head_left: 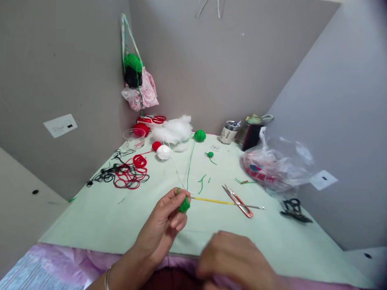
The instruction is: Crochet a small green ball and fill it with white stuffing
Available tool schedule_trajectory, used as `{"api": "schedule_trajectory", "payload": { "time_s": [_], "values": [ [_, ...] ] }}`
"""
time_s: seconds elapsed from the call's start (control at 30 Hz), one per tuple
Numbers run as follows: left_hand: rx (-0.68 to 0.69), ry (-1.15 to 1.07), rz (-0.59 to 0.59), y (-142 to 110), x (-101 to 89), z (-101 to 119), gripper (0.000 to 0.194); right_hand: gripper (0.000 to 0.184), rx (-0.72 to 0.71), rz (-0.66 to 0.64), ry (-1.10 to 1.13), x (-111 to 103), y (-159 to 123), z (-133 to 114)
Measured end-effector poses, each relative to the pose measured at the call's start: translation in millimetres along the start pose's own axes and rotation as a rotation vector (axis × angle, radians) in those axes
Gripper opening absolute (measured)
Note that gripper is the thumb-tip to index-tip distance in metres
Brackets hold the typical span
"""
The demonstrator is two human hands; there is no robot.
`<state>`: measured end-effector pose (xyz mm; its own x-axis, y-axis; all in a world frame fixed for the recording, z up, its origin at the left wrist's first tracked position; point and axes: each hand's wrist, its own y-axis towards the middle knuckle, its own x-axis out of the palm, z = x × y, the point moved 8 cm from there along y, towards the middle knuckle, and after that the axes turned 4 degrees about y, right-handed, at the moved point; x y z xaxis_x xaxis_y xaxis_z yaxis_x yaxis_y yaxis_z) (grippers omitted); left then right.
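My left hand (pixel 165 226) is raised over the near part of the pale green table (pixel 209 230) and pinches a small green crocheted piece (pixel 184 204). Green yarn runs from the piece up the table to a green yarn ball (pixel 199 135). Just right of the piece lies a yellow-handled crochet hook (pixel 225 202) on the table. My right hand (pixel 240 265) is low near the table's front edge, blurred, its back toward me and its fingers curled under. Whether it holds anything is hidden.
Thread snips (pixel 239 201) cross the hook. Tangled red and black yarn (pixel 125 174) lies at left. White stuffing (pixel 174 130), a white ball (pixel 163 152), a clear cup (pixel 134 138) and a tin (pixel 228 132) stand at the back. A plastic bag (pixel 273 167) and black scissors (pixel 294 210) are at right.
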<state>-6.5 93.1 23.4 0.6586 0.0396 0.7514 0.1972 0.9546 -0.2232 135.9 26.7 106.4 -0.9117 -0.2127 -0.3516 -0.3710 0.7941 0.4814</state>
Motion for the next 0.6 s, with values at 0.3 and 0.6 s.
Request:
{"api": "schedule_trajectory", "payload": {
  "time_s": [0.3,0.6],
  "values": [
    [-0.093,0.147,-0.267,0.6,47.6,-26.4,0.022,0.017,-0.010,0.391,0.208,-23.3,12.6,55.5],
    [-0.044,0.191,-0.324,-4.2,48.6,-31.2,0.016,0.010,0.004,0.501,0.298,-24.2,5.0,58.3]
  ]
}}
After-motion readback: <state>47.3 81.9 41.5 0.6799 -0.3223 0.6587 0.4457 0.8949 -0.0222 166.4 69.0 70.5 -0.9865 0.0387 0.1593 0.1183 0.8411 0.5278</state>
